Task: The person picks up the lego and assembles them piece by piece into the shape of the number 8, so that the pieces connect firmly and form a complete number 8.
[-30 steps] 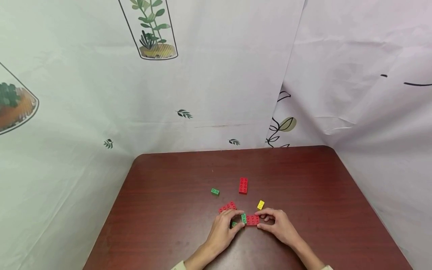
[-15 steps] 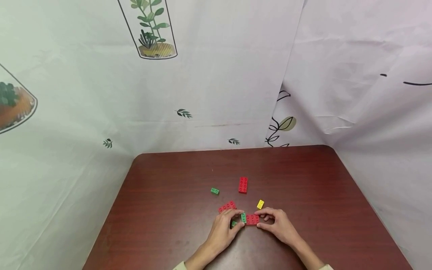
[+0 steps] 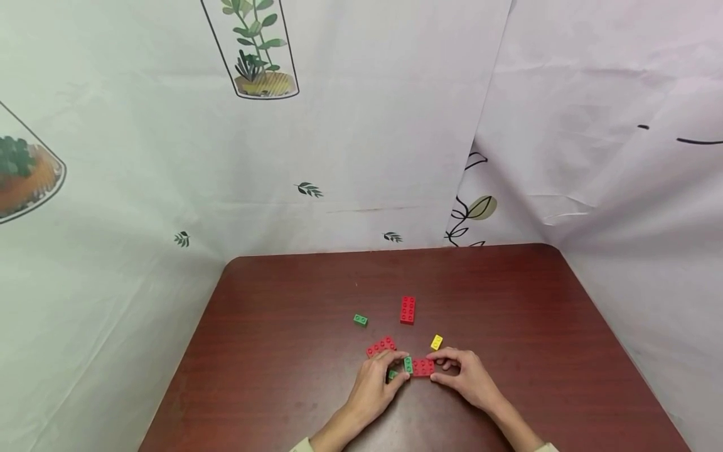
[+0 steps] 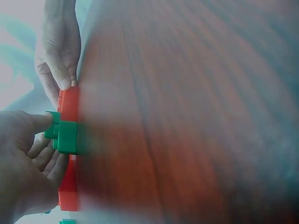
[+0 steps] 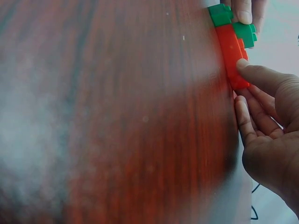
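Left hand [image 3: 373,384] pinching top green brick [image 3: 408,365], seated on held red brick's left end. Right hand [image 3: 471,380] pinching held red brick [image 3: 425,368] at right end, about midway between table's [image 3: 282,314] left and right edges. Low green brick [image 3: 392,375], part-hidden, apparently against held red brick. Toward far edge, 4 more: near red brick [image 3: 381,345], far red brick [image 3: 408,310], far green brick [image 3: 360,320], yellow brick [image 3: 437,342].

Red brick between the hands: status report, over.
Left hand pinches upper green brick atop red brick. Right hand grips red brick. Lower green brick close by left hand.
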`<state>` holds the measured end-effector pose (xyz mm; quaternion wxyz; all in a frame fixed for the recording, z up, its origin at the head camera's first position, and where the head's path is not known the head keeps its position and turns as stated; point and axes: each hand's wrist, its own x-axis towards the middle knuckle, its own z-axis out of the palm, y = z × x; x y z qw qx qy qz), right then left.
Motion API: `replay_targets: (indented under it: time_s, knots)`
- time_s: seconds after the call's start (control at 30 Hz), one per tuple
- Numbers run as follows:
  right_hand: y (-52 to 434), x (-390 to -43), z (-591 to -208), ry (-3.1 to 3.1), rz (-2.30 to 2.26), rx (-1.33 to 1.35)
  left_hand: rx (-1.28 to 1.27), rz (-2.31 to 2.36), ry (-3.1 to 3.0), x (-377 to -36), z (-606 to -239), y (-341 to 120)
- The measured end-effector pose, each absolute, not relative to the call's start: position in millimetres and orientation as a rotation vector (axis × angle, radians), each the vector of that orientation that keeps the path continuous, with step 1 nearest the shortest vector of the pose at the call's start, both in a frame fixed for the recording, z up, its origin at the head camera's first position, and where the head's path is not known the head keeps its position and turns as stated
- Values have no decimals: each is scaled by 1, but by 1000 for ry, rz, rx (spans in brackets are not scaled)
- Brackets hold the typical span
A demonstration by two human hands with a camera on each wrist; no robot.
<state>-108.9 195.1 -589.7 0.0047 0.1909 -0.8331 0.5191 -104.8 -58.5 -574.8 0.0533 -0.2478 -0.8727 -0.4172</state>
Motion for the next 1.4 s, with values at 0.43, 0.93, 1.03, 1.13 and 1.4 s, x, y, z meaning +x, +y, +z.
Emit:
replay_targets:
  time_s: [0.43,0.93,1.03,1.13,1.4]
  knots:
    - [195,-108,-588,-2639,1649,546,-695,-1298,-2671,-103,-579,-58]
    - [193,-108,-592,-2641,1646,532,-636,-1425,-2637,-101,-588,-61]
    - [193,-107,-592,-2637,1641,540,-634,-1426,-2640,-100,-588,-61]
    - [193,-106,-591,-2619,1637,557,-634,-1422,-2640,-100,-587,-61]
    - [194,-105,-590,-2617,1652,573,-626,-1417,-2640,-98,-585,-59]
